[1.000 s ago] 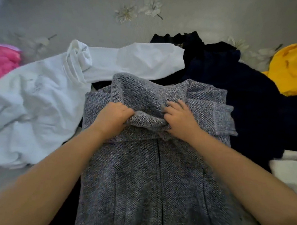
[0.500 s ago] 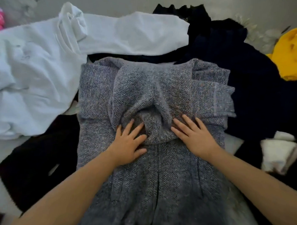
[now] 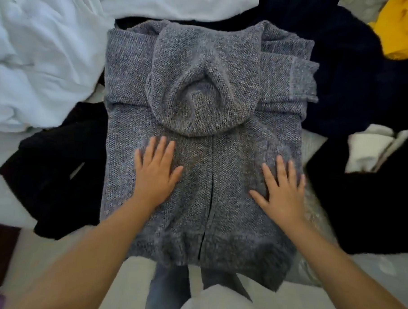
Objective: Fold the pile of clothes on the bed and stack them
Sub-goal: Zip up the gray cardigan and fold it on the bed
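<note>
A grey knitted hooded cardigan (image 3: pixel 208 89) lies flat on the bed in the middle of the head view, sleeves folded across its chest and the hood laid down over them. My left hand (image 3: pixel 154 171) rests palm down on its left half, fingers spread. Palm down on the right half, near the edge, lies my right hand (image 3: pixel 281 188). Neither hand grips the fabric.
A white garment (image 3: pixel 39 53) is bunched at the upper left. Black clothing (image 3: pixel 55 171) lies left of the cardigan, dark navy clothing (image 3: pixel 356 67) at the right, a yellow garment (image 3: pixel 404 30) at the top right, a small white piece (image 3: pixel 367 149) at the right.
My hands let go of the hood, laid it flat, then slid down and apart over the cardigan's body. The view has tilted down towards the near hem.
</note>
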`<move>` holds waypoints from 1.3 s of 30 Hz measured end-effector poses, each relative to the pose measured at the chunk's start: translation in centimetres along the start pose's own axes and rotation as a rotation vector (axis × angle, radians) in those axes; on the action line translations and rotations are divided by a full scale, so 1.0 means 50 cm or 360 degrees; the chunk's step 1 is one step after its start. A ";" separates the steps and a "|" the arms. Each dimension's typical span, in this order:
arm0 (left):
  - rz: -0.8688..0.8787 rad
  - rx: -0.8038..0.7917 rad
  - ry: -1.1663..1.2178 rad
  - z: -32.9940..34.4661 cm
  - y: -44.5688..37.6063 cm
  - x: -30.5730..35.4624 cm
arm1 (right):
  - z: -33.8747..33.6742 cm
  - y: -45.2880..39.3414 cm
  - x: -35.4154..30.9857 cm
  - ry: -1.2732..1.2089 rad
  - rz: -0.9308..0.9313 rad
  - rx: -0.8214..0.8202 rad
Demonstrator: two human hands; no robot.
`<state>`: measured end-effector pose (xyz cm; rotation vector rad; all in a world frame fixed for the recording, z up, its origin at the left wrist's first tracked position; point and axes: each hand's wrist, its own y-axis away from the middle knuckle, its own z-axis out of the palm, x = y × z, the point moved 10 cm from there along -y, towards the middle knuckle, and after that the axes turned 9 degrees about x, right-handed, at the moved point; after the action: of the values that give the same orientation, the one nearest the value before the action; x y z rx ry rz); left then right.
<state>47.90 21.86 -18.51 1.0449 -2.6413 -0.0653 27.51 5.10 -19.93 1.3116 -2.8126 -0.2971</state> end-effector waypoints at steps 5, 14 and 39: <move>-0.0626 0.0213 0.0122 0.005 0.181 -0.146 | 0.042 0.204 0.055 -0.0453 0.0594 0.0097; -0.1314 0.0273 0.0779 0.054 0.361 -0.250 | 0.052 0.362 0.035 -0.0955 0.1300 0.0227; 0.0769 0.0341 -0.0286 0.066 0.397 -0.058 | 0.061 0.377 -0.110 0.0281 -0.0529 0.0499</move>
<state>35.82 38.16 -19.40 0.4446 -3.0409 0.2432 16.48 21.59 -19.16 1.7698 -2.5601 0.2571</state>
